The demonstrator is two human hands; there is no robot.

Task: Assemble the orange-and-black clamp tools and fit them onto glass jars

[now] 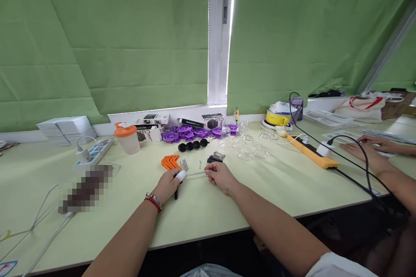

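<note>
Between the left hand (168, 184) and right hand (221, 176), both pinching it, the metal rod (195, 174) seems light, stiff, slippery, best held near its ends

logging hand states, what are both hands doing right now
Left hand: closed on a black part with a thin metal rod.
Right hand: fingertips pinched at the rod's other end.

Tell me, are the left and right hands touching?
Apart. The head view shows bare table between the left hand and the right hand, with a thin metal rod spanning the gap.
</note>
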